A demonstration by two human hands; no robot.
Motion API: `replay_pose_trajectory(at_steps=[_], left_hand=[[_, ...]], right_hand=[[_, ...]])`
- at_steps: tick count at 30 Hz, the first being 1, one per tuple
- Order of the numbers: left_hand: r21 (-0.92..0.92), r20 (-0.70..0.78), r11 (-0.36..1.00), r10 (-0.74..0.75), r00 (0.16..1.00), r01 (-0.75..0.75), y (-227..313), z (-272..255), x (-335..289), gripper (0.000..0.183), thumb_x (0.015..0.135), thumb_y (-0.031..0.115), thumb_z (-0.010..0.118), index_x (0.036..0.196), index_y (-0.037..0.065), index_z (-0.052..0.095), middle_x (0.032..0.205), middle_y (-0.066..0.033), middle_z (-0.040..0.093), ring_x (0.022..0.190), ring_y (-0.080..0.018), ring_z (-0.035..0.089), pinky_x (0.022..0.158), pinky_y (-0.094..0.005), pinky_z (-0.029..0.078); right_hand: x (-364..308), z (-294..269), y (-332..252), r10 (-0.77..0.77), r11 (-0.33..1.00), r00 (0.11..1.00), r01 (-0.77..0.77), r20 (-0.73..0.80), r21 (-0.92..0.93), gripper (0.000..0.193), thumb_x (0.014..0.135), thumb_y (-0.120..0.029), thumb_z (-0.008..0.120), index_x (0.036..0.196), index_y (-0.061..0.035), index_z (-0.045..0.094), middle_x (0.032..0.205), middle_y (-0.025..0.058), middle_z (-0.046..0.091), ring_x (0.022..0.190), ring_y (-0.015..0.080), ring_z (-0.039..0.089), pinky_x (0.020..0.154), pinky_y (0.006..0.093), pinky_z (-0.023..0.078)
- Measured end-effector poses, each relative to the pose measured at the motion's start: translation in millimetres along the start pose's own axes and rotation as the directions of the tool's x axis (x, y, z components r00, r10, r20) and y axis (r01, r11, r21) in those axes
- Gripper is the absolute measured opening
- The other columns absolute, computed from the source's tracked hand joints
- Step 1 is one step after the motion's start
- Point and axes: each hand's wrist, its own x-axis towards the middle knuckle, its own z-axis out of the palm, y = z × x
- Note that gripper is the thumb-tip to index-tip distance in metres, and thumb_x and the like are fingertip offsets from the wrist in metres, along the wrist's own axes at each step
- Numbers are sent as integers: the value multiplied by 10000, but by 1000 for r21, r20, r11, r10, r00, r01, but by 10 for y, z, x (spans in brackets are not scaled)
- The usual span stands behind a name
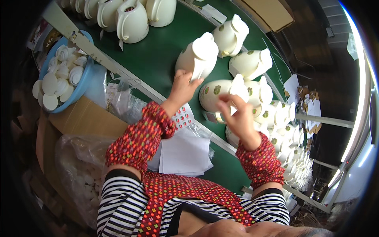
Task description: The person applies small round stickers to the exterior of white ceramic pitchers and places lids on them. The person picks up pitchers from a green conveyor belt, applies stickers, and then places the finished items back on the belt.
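My left hand [184, 87] grips the lower near side of a cream-white jug [197, 57], which leans on the green work surface with its spout end pointing away. My right hand [239, 118] hovers over the row of jugs to the right, its fingers bent and slightly apart; no object shows in them. Just behind those fingers lies another cream jug [215, 93] with a green emblem and a small red sticker. Close to my left wrist, a sheet of round red stickers [182, 117] rests at the edge of the surface.
Many cream jugs [272, 114] line the right side; several more jugs [132, 23] stand at the far left. A light-blue basin [85, 85] holds white round lids. White paper sheets [185, 154] lie in front of me. A metal rail [138, 83] borders the green surface.
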Motion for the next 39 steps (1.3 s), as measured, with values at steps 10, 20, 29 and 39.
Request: replay_pose_trajectory(at_steps=[10, 20, 29, 39], left_hand=[[294, 83, 955, -65, 994, 38, -358, -591, -561, 789, 809, 226, 867, 1436, -10, 448, 1395, -237, 508, 1255, -416, 548, 1072, -439, 475], [585, 296, 803, -81, 952, -114, 177, -1082, -2061, 1248, 634, 551, 926, 1586, 31, 309, 1561, -204, 421, 1507, -393, 320, 1254, -641, 127], [158, 396, 955, 170, 902, -250, 1698, -849, -2651, 760, 805, 392, 864, 1389, 17, 555, 1119, -216, 707, 997, -412, 698, 858, -461, 558], [292, 542, 907, 105, 834, -304, 2739, -962, -3316, 374, 866, 309, 816, 1112, 60, 687, 936, -211, 717, 845, -431, 694, 733, -479, 553]], right_hand=[[-431, 1724, 712, 267, 962, 962, -269, 62, 39, 769, 802, -252, 889, 1418, 38, 530, 1138, 281, 707, 1005, 413, 723, 890, 447, 580], [-792, 1230, 17, 217, 533, 937, -349, 274, 771, 870, 905, 87, 709, 1634, -98, 274, 1080, 99, 712, 929, 143, 680, 857, 295, 560], [-2128, 257, -812, 108, 539, 992, -110, 62, 835, 685, 910, 63, 742, 1539, -65, 502, 1293, 87, 691, 1158, 146, 647, 977, 309, 532], [-3231, -482, -1154, 66, 797, 992, 13, -109, 604, 653, 845, 28, 801, 1451, -103, 597, 943, 115, 777, 814, 145, 724, 769, 305, 575]])
